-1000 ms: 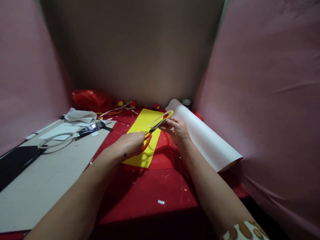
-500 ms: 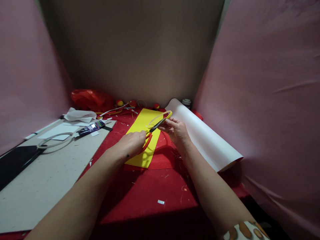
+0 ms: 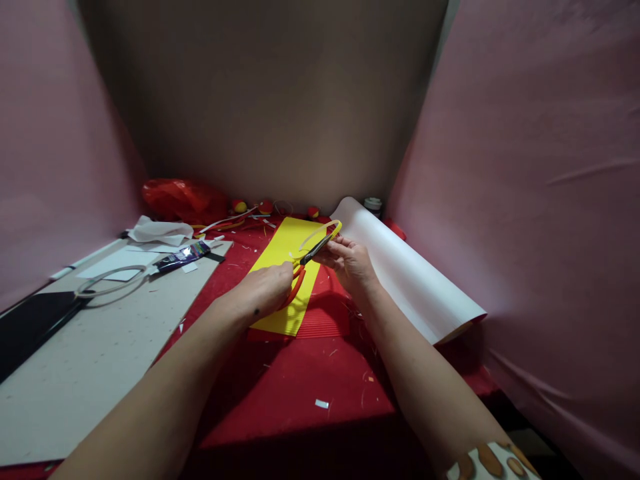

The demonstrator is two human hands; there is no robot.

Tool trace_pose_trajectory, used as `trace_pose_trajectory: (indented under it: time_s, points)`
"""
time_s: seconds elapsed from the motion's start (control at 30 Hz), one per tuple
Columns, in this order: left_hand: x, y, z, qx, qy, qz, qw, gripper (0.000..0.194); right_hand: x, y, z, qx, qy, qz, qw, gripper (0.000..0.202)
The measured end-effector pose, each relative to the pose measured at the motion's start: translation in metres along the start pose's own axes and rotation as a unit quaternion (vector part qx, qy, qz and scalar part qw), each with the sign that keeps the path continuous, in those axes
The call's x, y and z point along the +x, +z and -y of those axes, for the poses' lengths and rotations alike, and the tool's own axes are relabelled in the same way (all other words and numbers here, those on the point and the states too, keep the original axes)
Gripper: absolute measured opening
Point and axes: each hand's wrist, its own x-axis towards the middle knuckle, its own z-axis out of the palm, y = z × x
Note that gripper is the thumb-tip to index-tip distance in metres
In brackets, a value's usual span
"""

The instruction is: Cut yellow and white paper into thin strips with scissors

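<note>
My left hand (image 3: 269, 287) is closed round the red handles of a pair of scissors (image 3: 314, 251), whose dark blades point up and to the right. Pinched in the fingers of my right hand (image 3: 354, 261) is a narrow yellow strip (image 3: 337, 228) that curls back leftward in a loop. The blades lie along the strip, close to my right fingertips. Below both hands a sheet of yellow corrugated paper (image 3: 290, 240) rests partly over a red corrugated sheet (image 3: 327, 313). Whether the blades are parted is too small to tell.
A white paper roll (image 3: 405, 267) lies at the right. On the left, a grey board (image 3: 115, 360) carries a purple tube (image 3: 181, 257), a pale ring (image 3: 113, 279) and a black piece (image 3: 35, 333). A red plastic bag (image 3: 183, 199) sits behind; paper scraps dot the red cloth (image 3: 280, 407).
The strip's loop and the scissors' tips have shifted very slightly, and my right fingers have moved a little along the strip. Everything else stays where it was.
</note>
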Motion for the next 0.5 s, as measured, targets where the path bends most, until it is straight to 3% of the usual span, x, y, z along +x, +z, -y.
trace_pose_trajectory:
  time_s: [0.33, 0.5]
  points:
    - [0.009, 0.011, 0.004, 0.052, 0.0, -0.036, 0.998, 0.033, -0.001, 0.001, -0.003, -0.011, 0.0, 0.015, 1.0, 0.004]
    - [0.007, 0.006, 0.001, 0.045, -0.008, -0.019, 0.999, 0.04, 0.0, 0.001, -0.005, -0.011, -0.003, 0.008, 1.0, 0.006]
